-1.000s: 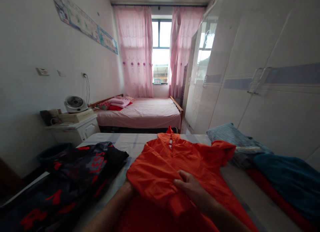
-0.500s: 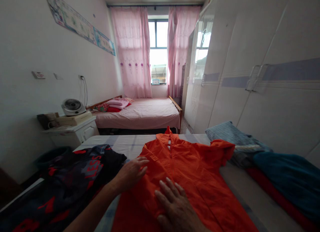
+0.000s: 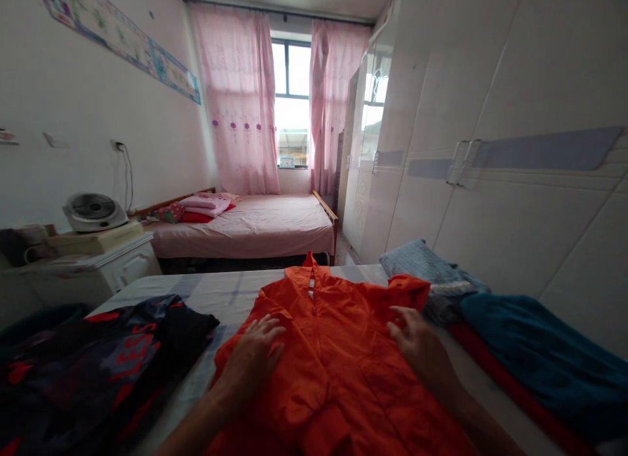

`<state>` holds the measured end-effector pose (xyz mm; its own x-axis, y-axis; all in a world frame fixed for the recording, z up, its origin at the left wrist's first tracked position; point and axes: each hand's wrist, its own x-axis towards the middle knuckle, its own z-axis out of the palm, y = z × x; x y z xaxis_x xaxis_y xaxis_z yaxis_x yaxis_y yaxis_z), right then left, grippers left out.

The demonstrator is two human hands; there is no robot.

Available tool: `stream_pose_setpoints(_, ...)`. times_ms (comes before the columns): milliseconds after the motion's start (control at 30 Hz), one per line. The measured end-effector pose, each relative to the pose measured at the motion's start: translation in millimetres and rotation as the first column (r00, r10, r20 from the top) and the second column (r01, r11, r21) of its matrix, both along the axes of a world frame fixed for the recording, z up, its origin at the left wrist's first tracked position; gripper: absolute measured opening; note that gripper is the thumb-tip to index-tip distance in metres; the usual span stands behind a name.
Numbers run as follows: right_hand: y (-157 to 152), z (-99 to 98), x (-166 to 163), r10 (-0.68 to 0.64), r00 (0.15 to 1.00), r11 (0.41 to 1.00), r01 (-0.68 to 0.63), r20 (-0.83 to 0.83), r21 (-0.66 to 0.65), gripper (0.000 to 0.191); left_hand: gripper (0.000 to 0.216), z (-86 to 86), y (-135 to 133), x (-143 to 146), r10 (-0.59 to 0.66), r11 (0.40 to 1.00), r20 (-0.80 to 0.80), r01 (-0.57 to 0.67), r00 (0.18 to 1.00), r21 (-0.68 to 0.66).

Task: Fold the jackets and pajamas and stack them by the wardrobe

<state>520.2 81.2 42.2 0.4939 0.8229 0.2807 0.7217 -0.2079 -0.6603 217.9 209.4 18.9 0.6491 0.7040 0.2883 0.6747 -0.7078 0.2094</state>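
Observation:
An orange zip-up jacket (image 3: 338, 351) lies spread on the bed in front of me, its collar pointing away. My left hand (image 3: 258, 345) rests on the jacket's left side, fingers stretched out and holding nothing. Over the right side, near the bunched right sleeve (image 3: 405, 289), is my right hand (image 3: 415, 338). Its fingers are apart and slightly bent; whether they touch the fabric I cannot tell. The left sleeve seems to be folded inward over the jacket's lower front.
A black and red printed garment (image 3: 132, 358) lies at the left. Folded jeans (image 3: 426, 266) and teal clothing (image 3: 534, 351) are piled at the right. Beyond are a pink-covered bed (image 3: 260, 224), a white cabinet (image 3: 130, 266) with a fan (image 3: 95, 210), and a tall wardrobe (image 3: 490, 214).
My right hand has moved from the jacket's middle to its right side, near the right sleeve. My left hand stays on the left side. The view has turned to the right.

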Motion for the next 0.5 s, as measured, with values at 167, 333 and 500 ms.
stream_pose_setpoints(167,13.4,-31.1,87.3,-0.183,0.948,0.98,0.155,-0.261,-0.123,0.039,0.041,-22.6,-43.0,13.9,-0.209,0.977,-0.02,0.209,0.978,0.041)
stream_pose_setpoints(333,20.0,-37.7,85.9,-0.007,0.945,0.997,-0.017,-0.328,-0.071,0.037,0.041,-47.0,-47.0,15.9,-0.214,0.976,-0.039,0.215,0.976,0.022)
stream_pose_setpoints(500,28.3,-30.7,80.2,-0.069,0.972,0.998,0.066,-0.223,-0.018,0.032,0.04,-44.3,-46.5,14.4,-0.198,0.98,-0.056,0.199,0.979,0.02)
